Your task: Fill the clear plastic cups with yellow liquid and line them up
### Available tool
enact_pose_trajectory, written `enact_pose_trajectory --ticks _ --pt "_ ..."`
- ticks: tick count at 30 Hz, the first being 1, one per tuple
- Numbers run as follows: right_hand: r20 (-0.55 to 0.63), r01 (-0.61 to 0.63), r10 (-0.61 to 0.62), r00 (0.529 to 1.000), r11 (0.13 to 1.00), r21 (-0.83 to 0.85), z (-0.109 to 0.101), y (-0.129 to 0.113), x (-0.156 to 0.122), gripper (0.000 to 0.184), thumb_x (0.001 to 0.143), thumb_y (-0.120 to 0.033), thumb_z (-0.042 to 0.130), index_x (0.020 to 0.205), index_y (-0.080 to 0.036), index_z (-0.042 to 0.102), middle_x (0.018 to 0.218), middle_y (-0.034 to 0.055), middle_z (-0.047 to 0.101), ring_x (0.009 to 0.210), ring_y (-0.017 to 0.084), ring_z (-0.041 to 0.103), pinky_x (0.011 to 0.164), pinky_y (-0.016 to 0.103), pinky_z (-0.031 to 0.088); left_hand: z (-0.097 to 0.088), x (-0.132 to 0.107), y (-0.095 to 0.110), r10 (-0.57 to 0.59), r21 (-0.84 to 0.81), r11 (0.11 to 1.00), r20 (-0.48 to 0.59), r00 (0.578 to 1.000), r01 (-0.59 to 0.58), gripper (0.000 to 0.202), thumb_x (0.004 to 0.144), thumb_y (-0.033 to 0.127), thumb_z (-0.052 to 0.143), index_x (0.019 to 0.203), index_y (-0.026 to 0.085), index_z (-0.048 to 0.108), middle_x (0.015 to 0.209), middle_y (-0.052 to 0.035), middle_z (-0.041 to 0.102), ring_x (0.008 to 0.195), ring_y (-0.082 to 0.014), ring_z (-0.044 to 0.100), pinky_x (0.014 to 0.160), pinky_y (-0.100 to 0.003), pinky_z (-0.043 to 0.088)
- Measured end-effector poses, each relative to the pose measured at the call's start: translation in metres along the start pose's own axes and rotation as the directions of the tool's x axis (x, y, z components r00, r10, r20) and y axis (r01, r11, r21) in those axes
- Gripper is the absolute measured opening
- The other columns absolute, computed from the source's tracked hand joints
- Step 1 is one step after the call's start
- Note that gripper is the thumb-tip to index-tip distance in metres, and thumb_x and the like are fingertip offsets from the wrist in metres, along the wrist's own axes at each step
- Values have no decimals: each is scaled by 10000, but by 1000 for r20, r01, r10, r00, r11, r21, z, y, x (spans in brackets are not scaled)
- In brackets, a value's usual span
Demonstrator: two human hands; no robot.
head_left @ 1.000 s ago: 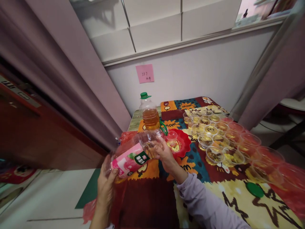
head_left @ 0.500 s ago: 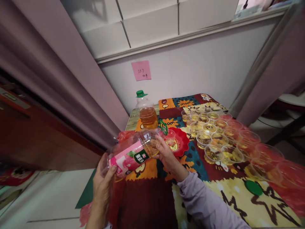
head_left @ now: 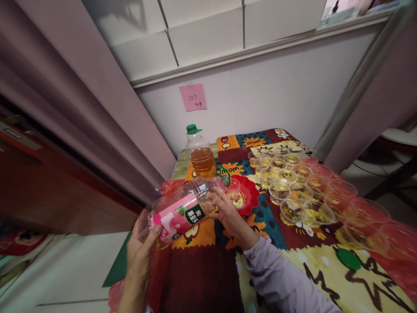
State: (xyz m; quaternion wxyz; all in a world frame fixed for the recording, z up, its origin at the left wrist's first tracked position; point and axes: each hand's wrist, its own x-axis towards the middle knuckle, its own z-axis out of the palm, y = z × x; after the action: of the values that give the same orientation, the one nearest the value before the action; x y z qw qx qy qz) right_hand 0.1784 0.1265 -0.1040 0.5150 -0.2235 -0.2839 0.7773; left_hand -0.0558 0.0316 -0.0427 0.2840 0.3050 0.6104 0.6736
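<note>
A large clear plastic bottle [head_left: 177, 215] with a pink label is tipped nearly on its side, its neck toward the right. My left hand [head_left: 141, 250] is closed around its base end. Near the neck, my right hand [head_left: 228, 215] grips the same bottle. Some yellowish liquid lies inside, toward the neck end. By the mouth is a clear plastic cup [head_left: 233, 190], standing on a red scalloped plate [head_left: 250, 195]; whether liquid flows into it I cannot tell. A green handle loop [head_left: 224, 176] shows at the bottle's neck.
Behind stands another bottle [head_left: 202, 158] of amber liquid with a green cap. Several filled plastic cups [head_left: 288, 176] crowd the right side, some over red plastic. A loose green cap [head_left: 348, 259] lies at the front right of the patterned tablecloth [head_left: 208, 274].
Both hands keep their hold on the bottle, which stays tilted over the plate with hardly any movement. The view has shifted very slightly.
</note>
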Motion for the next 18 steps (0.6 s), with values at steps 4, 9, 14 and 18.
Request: enact_pose_trajectory --ticks 4,9,14,18 --pt "5 1 -2 1000 1000 13 1 1 0 780 814 -620 913 1484 -376 596 1478 58 704 1158 261 773 824 362 675 -3 2 -1 6 18 1000 11 1000 -6 894 613 502 1047 1421 279 734 1444 -108 750 1315 -371 719 1068 -449 640" --pt "-28 -13 14 1000 1000 27 0 2 1 811 794 -627 922 1485 -369 585 1477 62 702 1199 266 756 772 326 669 1 0 3 -12 28 1000 -2 1000 12 923 610 523 1045 1446 300 725 1439 -85 754 1314 -333 709 1094 -422 616" --pt "-19 -8 8 1000 999 44 -1 2 0 805 803 -637 913 1484 -369 578 1467 65 691 1215 270 741 822 363 674 6 -1 10 6 13 1000 -6 1000 -6 921 581 521 1056 1416 289 744 1454 -84 746 1314 -325 704 1130 -414 587" --pt "12 -10 10 1000 1000 27 0 -2 -1 771 818 -662 898 1459 -352 601 1485 74 677 1251 281 729 835 370 674 8 -1 14 -1 19 1000 -11 1000 1 947 564 524 1063 1422 282 741 1442 -84 750 1312 -331 701 1170 -435 558"
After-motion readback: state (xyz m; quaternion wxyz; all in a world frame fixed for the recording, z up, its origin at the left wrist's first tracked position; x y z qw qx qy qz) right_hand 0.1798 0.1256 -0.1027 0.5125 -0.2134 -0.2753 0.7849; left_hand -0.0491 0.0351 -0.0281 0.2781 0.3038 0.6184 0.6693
